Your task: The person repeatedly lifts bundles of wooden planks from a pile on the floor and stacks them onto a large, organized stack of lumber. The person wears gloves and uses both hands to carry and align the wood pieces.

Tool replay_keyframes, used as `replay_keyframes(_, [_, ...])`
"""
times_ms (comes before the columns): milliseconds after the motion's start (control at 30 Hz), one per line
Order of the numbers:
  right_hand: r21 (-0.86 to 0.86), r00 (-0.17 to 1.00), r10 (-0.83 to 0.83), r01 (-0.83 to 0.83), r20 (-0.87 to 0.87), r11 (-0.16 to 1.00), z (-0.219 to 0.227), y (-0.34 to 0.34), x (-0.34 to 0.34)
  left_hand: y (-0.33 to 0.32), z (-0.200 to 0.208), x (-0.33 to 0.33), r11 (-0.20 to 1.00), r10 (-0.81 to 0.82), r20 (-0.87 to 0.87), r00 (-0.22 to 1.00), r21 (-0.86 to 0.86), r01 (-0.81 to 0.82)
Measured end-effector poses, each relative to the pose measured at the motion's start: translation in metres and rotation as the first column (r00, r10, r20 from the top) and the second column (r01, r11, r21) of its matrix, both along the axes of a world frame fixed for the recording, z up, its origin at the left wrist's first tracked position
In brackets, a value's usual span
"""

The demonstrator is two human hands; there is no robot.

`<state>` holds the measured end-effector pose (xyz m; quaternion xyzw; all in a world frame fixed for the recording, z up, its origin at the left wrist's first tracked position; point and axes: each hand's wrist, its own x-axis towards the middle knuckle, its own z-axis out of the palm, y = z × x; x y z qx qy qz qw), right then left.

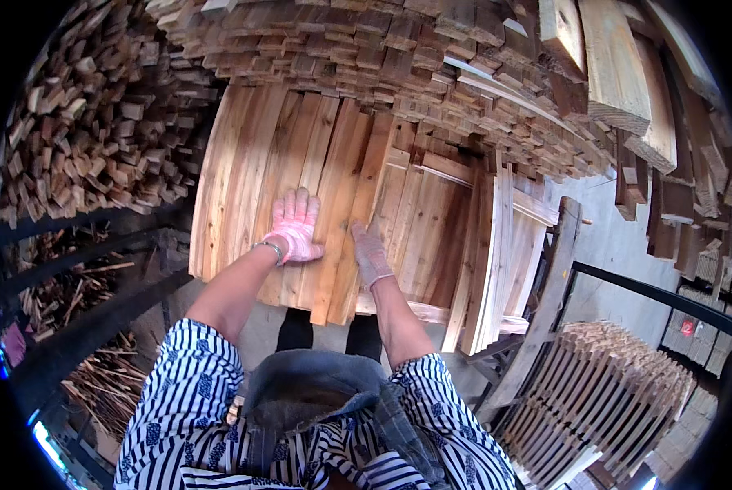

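My left hand (296, 227), in a pink-and-white work glove, lies flat with fingers spread on a row of wooden boards (247, 163) set side by side. Just to its right, my right hand (371, 255), gloved too, rests against the right edge of a raised narrow board (367, 175). Its fingers look straight and close together, though their far side is partly hidden. Right of that hand, more boards (419, 220) lie lower, with crosswise battens (447, 169) across them. Several loose pale slats (496, 253) lean together at the right end.
Stacked timber ends (325, 49) rise beyond the boards, and another pile (96, 131) stands at the far left. Thick beams (615, 73) jut out at upper right. Black rails (660, 298) (96, 302) run on both sides. A bundle of slats (598, 392) stands at lower right.
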<state>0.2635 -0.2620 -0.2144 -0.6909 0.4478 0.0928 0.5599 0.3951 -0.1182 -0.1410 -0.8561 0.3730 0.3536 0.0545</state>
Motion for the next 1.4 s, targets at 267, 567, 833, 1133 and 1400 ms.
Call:
replay_keyframes(267, [-0.476, 0.976, 0.013, -0.119, -0.219, 0.871, 0.035, 0.031, 0.037, 0.003, 0.002, -0.001, 0.999, 0.01, 0.007, 1.0, 0.045, -0.01])
replay_keyframes(567, [-0.705, 0.833, 0.459, -0.523, -0.307, 0.479, -0.082, -0.048, -0.037, -0.013, 0.01, -0.007, 0.996, -0.023, -0.02, 1.0, 0.084, 0.025])
replay_keyframes(833, [-0.146, 0.991, 0.008, -0.028, -0.133, 0.989, 0.021, 0.0, 0.035, -0.005, 0.014, -0.007, 0.986, 0.007, -0.02, 1.0, 0.167, -0.003])
replay_keyframes(1133, [-0.216, 0.991, -0.078, 0.053, -0.111, 0.975, 0.007, -0.017, 0.016, 0.0, 0.004, -0.005, 0.992, 0.028, -0.011, 1.0, 0.125, -0.027])
replay_keyframes(1400, [-0.265, 0.995, -0.073, 0.089, 0.07, 0.96, -0.005, -0.019, 0.023, -0.003, 0.008, -0.003, 0.997, 0.018, -0.008, 1.0, 0.08, -0.018])
